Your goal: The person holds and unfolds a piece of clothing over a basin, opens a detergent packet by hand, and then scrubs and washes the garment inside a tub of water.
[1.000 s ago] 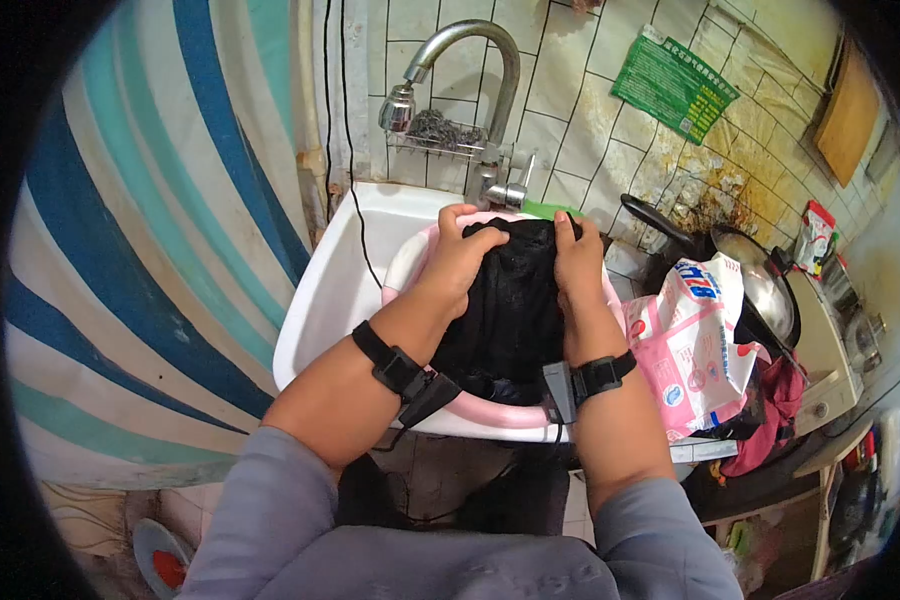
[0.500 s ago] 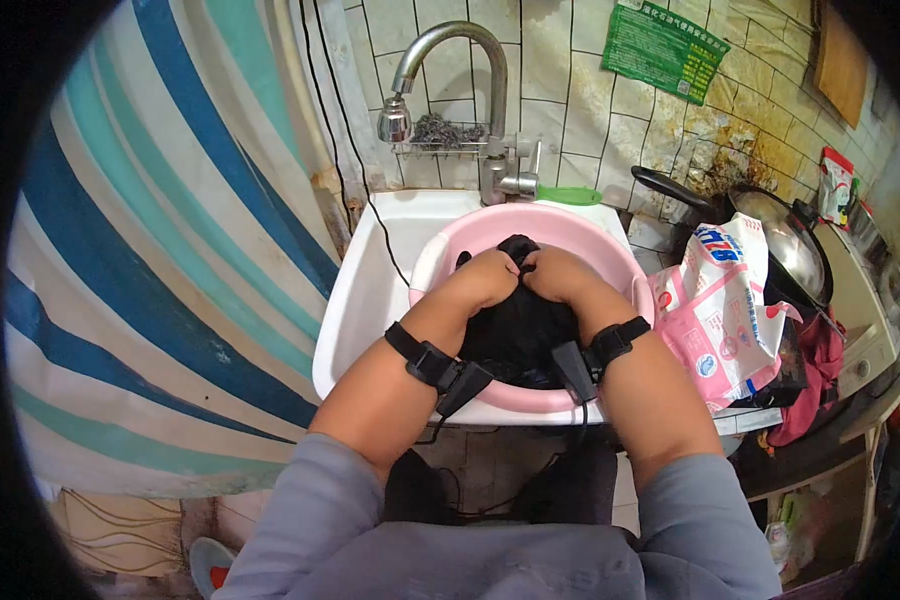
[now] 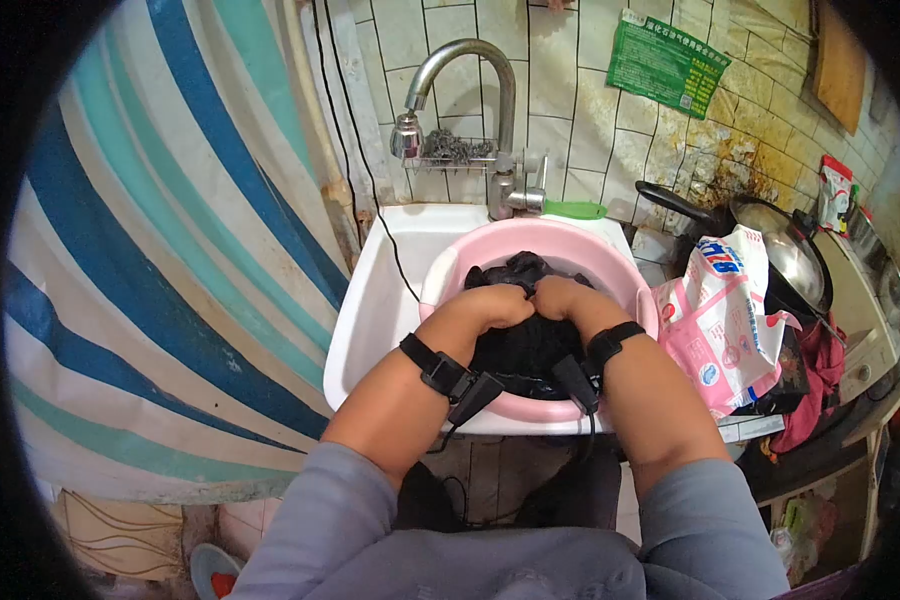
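Black wet cloth (image 3: 525,350), perhaps a garment, lies bunched in a pink basin (image 3: 530,232). The basin sits in a white sink (image 3: 370,290), and some water shows around the cloth. My left hand (image 3: 500,305) is closed on the cloth near the basin's middle. Right beside it, my right hand (image 3: 562,298) is also closed on the cloth, knuckles close to the left ones. Both sets of fingertips are hidden in the fabric. Each forearm wears a black strap with a small box and cable.
A metal faucet (image 3: 505,120) arches behind the basin, with a wire rack (image 3: 450,158) beside it. A pink-and-white plastic bag (image 3: 725,320) and a lidded wok (image 3: 785,250) stand at the right. A striped curtain (image 3: 170,250) hangs along the left.
My hands have come closer together and sit slightly lower against the basin, still on the cloth. More black cloth shows bunched beyond them. The whole view has shifted a little.
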`<action>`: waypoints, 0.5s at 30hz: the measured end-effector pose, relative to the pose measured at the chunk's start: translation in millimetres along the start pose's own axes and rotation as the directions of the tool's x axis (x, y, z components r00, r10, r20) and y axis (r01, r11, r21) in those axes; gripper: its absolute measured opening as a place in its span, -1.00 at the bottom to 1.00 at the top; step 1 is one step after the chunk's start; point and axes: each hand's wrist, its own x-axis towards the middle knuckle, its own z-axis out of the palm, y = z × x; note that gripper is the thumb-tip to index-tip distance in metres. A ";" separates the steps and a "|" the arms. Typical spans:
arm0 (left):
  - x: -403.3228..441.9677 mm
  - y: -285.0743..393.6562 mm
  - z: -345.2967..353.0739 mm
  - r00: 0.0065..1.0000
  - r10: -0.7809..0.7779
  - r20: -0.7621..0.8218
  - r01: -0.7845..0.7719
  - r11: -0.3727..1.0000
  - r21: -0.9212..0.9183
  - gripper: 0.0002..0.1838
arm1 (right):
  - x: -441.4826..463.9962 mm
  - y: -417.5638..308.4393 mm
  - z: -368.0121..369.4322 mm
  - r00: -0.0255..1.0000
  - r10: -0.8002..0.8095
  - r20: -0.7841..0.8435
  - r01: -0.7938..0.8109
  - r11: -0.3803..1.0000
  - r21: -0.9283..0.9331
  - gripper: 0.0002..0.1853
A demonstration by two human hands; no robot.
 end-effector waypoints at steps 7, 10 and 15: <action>-5.3 -0.6 -4.8 0.956 -0.120 -0.268 0.058 0.972 -0.228 -0.31 | -14.3 6.5 -11.1 0.975 -0.050 -0.217 0.078 0.989 0.126 -0.64; -0.1 -2.7 -5.2 0.911 -0.208 -0.356 0.048 0.911 -0.409 -0.28 | -19.7 7.2 -17.2 0.910 -0.038 -0.412 0.208 0.902 0.377 -0.67; 17.3 -8.1 -9.8 0.801 -0.349 -0.487 -0.124 0.699 -0.704 -0.41 | -40.3 -16.7 -34.2 0.781 -0.007 -0.625 0.588 0.347 0.730 -0.72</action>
